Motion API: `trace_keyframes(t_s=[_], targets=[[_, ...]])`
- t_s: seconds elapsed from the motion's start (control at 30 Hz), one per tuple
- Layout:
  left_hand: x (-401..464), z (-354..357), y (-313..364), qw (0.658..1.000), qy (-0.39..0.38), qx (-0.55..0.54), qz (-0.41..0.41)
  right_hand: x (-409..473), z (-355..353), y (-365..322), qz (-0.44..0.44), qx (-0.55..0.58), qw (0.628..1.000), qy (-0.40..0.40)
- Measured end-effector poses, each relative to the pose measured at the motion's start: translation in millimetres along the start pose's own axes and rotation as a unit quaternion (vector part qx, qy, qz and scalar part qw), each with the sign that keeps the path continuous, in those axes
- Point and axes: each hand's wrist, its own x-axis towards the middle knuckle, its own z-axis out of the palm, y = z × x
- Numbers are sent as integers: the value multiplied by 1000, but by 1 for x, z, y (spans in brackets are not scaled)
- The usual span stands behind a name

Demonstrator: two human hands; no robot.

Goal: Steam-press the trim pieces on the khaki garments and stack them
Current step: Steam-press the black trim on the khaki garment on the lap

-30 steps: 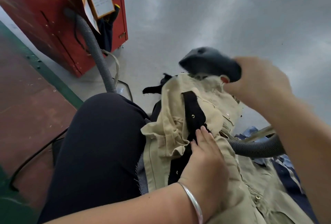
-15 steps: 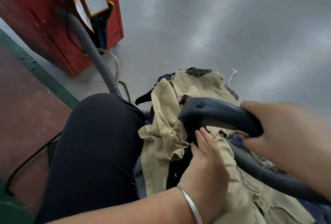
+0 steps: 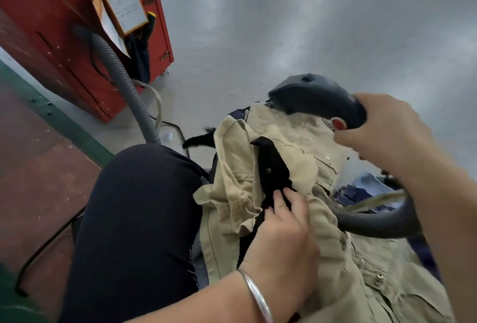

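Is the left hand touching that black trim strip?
Touching. The head view shows the left hand lying on the khaki garment, its fingers pressed onto the black trim.

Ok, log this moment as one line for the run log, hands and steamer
left hand: pinning black trim strip on khaki garment | right hand: gripping steamer head, raised at garment's far edge | stacking: not yet

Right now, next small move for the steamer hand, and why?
Probably bring the steamer down onto the black trim. The right hand holds it above the garment's far edge, off the trim, while the left hand pins the trim's near end flat.
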Motion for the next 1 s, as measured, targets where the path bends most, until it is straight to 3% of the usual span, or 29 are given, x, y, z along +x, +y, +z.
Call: trace_keyframes(t_s=[0.17, 0.4, 0.67, 0.8, 1.0], targets=[[1, -1, -7, 999, -15, -29, 22, -39, -31, 38, 22, 95, 995, -32], [3, 4, -1, 998, -19, -44, 34, -71, 1, 22, -4, -30, 988, -149], [6, 5, -3, 998, -24, -50, 14, -6, 32, -9, -21, 2, 995, -99], [4, 3, -5, 1000, 9, -15, 18, 32, 40, -12, 6, 15, 996, -86], [7, 4, -8, 999, 4, -43, 26, -4, -6, 26, -8, 121, 992, -37]])
